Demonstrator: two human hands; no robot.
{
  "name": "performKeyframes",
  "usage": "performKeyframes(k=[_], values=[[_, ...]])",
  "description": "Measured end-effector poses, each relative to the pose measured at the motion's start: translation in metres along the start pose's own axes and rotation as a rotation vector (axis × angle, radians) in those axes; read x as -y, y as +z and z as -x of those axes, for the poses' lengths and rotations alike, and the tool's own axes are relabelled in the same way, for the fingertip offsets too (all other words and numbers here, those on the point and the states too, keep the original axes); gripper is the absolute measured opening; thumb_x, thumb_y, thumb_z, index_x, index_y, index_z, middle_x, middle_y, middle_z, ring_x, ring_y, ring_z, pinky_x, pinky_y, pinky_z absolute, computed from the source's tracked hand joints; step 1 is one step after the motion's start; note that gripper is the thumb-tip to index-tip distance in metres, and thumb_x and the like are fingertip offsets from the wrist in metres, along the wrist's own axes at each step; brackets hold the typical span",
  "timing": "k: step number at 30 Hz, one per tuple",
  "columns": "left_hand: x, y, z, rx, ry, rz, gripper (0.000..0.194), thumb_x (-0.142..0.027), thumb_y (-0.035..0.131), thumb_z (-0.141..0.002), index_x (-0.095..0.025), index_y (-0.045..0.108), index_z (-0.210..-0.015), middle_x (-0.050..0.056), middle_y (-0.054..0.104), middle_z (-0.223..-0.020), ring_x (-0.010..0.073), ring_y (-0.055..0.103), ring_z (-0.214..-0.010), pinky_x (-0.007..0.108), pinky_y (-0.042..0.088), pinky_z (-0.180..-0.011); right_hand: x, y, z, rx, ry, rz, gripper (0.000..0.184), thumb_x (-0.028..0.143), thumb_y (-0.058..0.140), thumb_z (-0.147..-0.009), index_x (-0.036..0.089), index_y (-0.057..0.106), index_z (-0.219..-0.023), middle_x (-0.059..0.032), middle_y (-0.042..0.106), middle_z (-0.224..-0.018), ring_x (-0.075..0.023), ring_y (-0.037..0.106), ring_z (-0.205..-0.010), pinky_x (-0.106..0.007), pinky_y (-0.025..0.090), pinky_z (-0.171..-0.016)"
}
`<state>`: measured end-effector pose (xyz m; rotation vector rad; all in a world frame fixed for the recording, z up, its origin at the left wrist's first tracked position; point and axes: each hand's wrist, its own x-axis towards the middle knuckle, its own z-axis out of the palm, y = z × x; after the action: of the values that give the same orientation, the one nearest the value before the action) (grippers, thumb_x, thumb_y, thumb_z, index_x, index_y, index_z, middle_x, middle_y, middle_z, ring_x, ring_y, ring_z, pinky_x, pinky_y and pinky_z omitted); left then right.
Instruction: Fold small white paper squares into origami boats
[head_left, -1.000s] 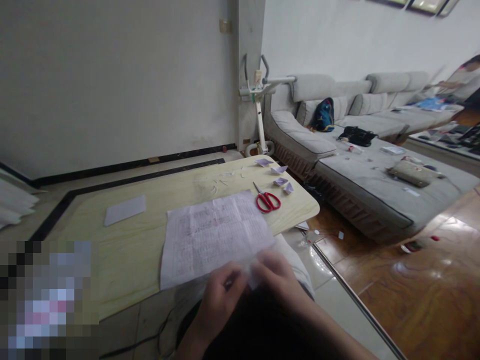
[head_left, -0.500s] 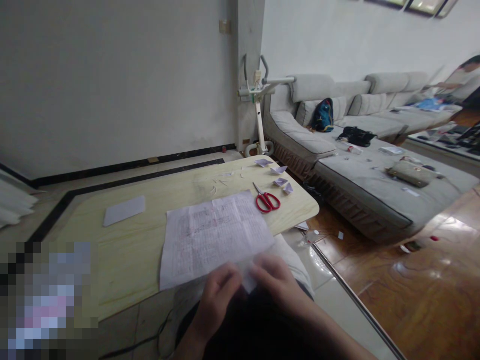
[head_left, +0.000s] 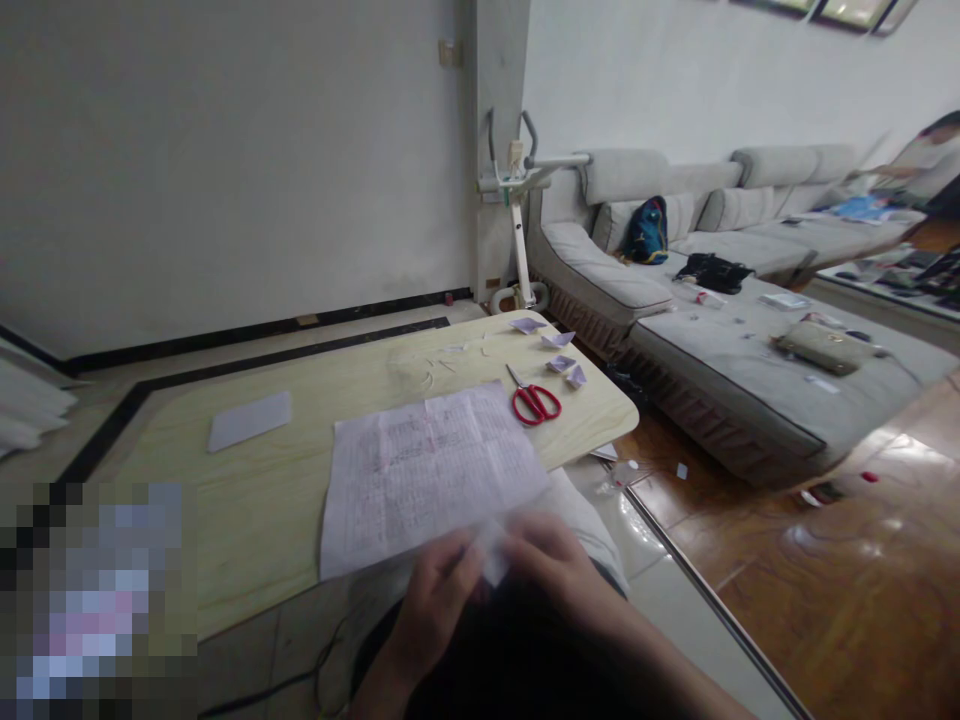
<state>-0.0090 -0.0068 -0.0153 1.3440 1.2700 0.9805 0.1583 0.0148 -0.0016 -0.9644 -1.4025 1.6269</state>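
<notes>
Between my two hands, low in front of my body, is a small folded piece of white paper (head_left: 493, 560), blurred by motion. My left hand (head_left: 444, 580) pinches its left side, and my right hand (head_left: 551, 560) grips it from the right. Just beyond them a large creased printed sheet (head_left: 427, 470) lies on the table, its near edge hanging over. Red-handled scissors (head_left: 534, 400) rest at the sheet's far right corner, blades pointing away. Several small folded paper boats (head_left: 559, 341) stand near the table's far right end.
The pale wooden table (head_left: 247, 520) has thin paper scraps (head_left: 439, 370) and a white stack of paper (head_left: 250, 421) on it. On the right is a grey sofa (head_left: 720, 400) with bags. Exercise equipment (head_left: 517, 230) stands behind the table. A person (head_left: 926, 165) sits far right.
My hands stay in nearly the same place while the fingers shift on the small paper, and more of it shows between them. Everything on the table is unmoved.
</notes>
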Motion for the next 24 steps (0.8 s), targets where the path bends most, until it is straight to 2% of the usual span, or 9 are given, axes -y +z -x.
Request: performKeyframes(k=[3, 6, 8, 11, 14, 16, 19, 21, 24], values=[[-0.001, 0.001, 0.001, 0.008, -0.012, 0.042, 0.034, -0.041, 0.052, -0.087, -0.019, 0.062, -0.063, -0.002, 0.055, -0.054, 0.0129, 0.053, -0.051, 0.020, 0.041, -0.049, 0.002, 0.001, 0.001, 0.040, 0.025, -0.052, 0.042, 0.051, 0.060, -0.086, 0.016, 0.051, -0.064, 0.0017, 0.050, -0.063, -0.0120, 0.047, -0.061, -0.023, 0.040, -0.057], [-0.003, 0.002, 0.001, -0.048, -0.021, 0.093, 0.042, -0.045, 0.052, -0.086, -0.020, 0.052, -0.052, -0.003, 0.049, -0.049, 0.0122, 0.049, -0.048, 0.021, 0.040, -0.048, 0.001, 0.003, 0.001, 0.032, 0.032, -0.055, 0.035, 0.048, 0.063, -0.084, 0.016, 0.057, -0.072, 0.0008, 0.055, -0.066, -0.0131, 0.051, -0.062, -0.024, 0.043, -0.058], [-0.004, 0.003, 0.000, -0.098, -0.020, 0.075, 0.042, -0.044, 0.052, -0.086, -0.020, 0.049, -0.052, -0.004, 0.048, -0.048, 0.0122, 0.048, -0.048, 0.021, 0.041, -0.048, -0.001, 0.005, 0.001, -0.008, 0.018, 0.004, 0.026, 0.041, 0.069, -0.080, 0.017, 0.062, -0.086, -0.0002, 0.059, -0.072, -0.0147, 0.054, -0.067, -0.025, 0.045, -0.060], [-0.002, 0.005, 0.000, -0.173, -0.034, 0.012, 0.037, -0.040, 0.053, -0.085, -0.022, 0.049, -0.053, -0.004, 0.049, -0.049, 0.0131, 0.051, -0.049, 0.022, 0.044, -0.048, -0.006, 0.006, 0.002, -0.128, -0.007, 0.089, 0.032, 0.030, 0.073, -0.075, 0.021, 0.061, -0.103, -0.0015, 0.061, -0.084, -0.0160, 0.056, -0.072, -0.025, 0.048, -0.061], [0.004, 0.007, -0.001, -0.246, -0.042, -0.038, 0.031, -0.039, 0.057, -0.083, -0.023, 0.052, -0.056, -0.004, 0.054, -0.053, 0.0151, 0.057, -0.054, 0.022, 0.048, -0.052, -0.010, 0.006, 0.003, -0.196, -0.052, 0.133, 0.035, 0.025, 0.071, -0.074, 0.023, 0.059, -0.107, -0.0037, 0.061, -0.096, -0.0170, 0.057, -0.078, -0.027, 0.050, -0.065], [0.008, 0.007, -0.001, -0.252, -0.020, -0.076, 0.028, -0.038, 0.055, -0.085, -0.023, 0.055, -0.061, -0.004, 0.055, -0.055, 0.0156, 0.059, -0.056, 0.023, 0.050, -0.053, -0.011, 0.005, 0.002, -0.194, -0.075, 0.167, 0.033, 0.025, 0.070, -0.075, 0.023, 0.060, -0.106, -0.0040, 0.061, -0.097, -0.0171, 0.057, -0.080, -0.027, 0.050, -0.068], [0.011, 0.005, -0.004, -0.278, 0.128, -0.177, 0.010, -0.033, 0.056, -0.088, -0.023, 0.059, -0.087, -0.002, 0.062, -0.071, 0.0162, 0.064, -0.066, 0.024, 0.054, -0.060, -0.011, 0.003, -0.001, -0.207, -0.077, 0.204, 0.030, 0.026, 0.069, -0.077, 0.022, 0.060, -0.105, -0.0030, 0.060, -0.090, -0.0160, 0.056, -0.074, -0.027, 0.049, -0.064], [0.012, 0.002, -0.007, -0.291, 0.335, -0.316, 0.018, -0.025, 0.058, -0.088, -0.023, 0.056, -0.106, 0.002, 0.065, -0.088, 0.0176, 0.066, -0.080, 0.028, 0.056, -0.073, -0.011, 0.003, -0.003, -0.223, -0.079, 0.206, 0.030, 0.027, 0.070, -0.077, 0.021, 0.060, -0.104, -0.0020, 0.059, -0.086, -0.0154, 0.056, -0.071, -0.026, 0.048, -0.063], [0.013, -0.003, -0.010, -0.227, 0.586, -0.568, 0.028, -0.015, 0.053, -0.091, -0.024, 0.055, -0.118, 0.007, 0.061, -0.112, 0.0201, 0.063, -0.102, 0.033, 0.054, -0.087, -0.010, 0.003, -0.005, -0.226, -0.105, 0.188, 0.029, 0.025, 0.070, -0.077, 0.022, 0.058, -0.103, -0.0003, 0.059, -0.084, -0.0152, 0.056, -0.072, -0.027, 0.047, -0.066]])
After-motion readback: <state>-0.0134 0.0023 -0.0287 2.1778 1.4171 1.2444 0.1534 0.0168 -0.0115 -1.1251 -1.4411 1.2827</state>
